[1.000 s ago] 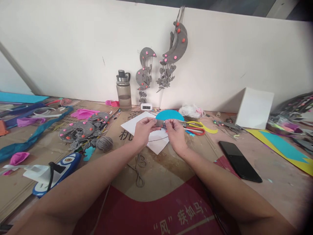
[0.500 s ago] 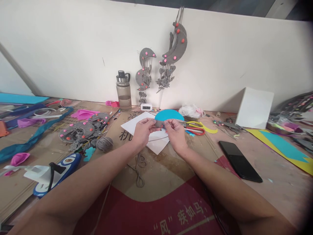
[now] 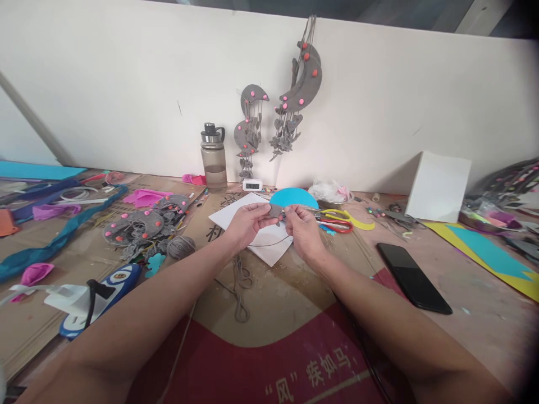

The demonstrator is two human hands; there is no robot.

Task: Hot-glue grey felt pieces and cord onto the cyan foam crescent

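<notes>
Over the white sheets of paper [image 3: 272, 255], my left hand [image 3: 249, 223] pinches a small grey felt piece [image 3: 276, 211] between thumb and fingers. My right hand [image 3: 304, 229] is closed at the felt's right edge, its thumb and forefinger pressed together; what lies between those fingertips is too small to make out. A thin grey yarn [image 3: 269, 245] curves across the paper below both hands, and a loose loop of it rests on the cardboard. Behind the fingers lies a blue paper disc [image 3: 295, 197]. Scissors with red and yellow handles [image 3: 337, 220] lie just right of my right hand.
Grey felt moons with pink and orange dots [image 3: 135, 224] and a yarn ball [image 3: 181, 247] lie left. A glue gun [image 3: 71, 300] sits nearer. Behind stand a water bottle [image 3: 214, 163] and small clock [image 3: 252, 185]. A phone [image 3: 412, 278] lies right; moon mobiles [image 3: 309, 84] hang on the wall.
My right hand has shifted slightly right, and more of the grey felt piece shows between the hands. The yarn over the paper has moved a little lower.
</notes>
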